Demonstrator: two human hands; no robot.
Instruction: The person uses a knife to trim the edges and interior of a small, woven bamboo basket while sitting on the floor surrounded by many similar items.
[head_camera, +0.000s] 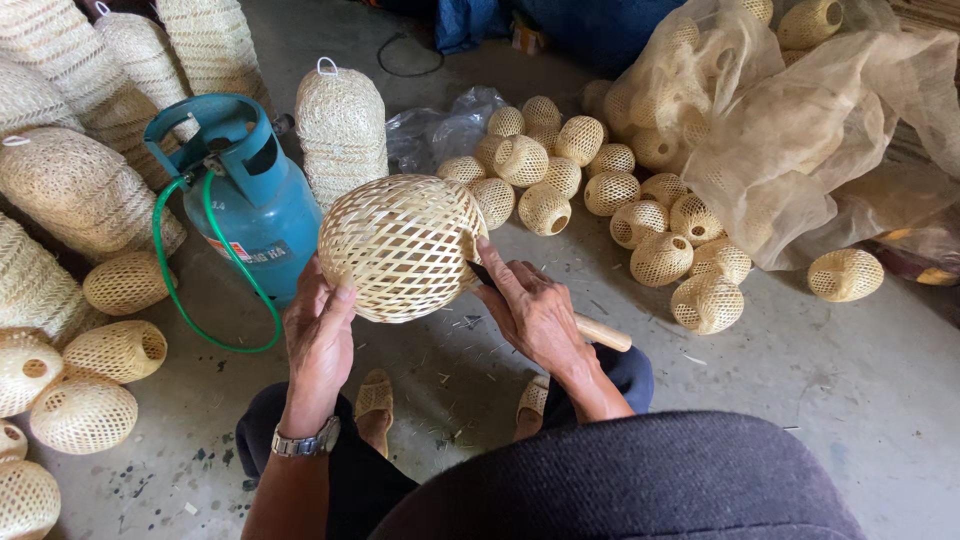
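A round woven bamboo ball (400, 245), open-weave and pale yellow, is held up in front of me over the concrete floor. My left hand (320, 335) cups its lower left side, thumb against the weave; a wristwatch sits on that wrist. My right hand (535, 310) grips a knife with a pale wooden handle (603, 332). Its dark blade points up at the ball's right edge, index finger stretched along it. My knees and sandalled feet show below.
A teal gas cylinder (250, 195) with a green hose (175, 290) stands left of the ball. Tall woven covers (342, 125) and small woven balls (85, 412) fill the left. A pile of small woven balls (600, 190) and a mesh sack (790, 130) lie right.
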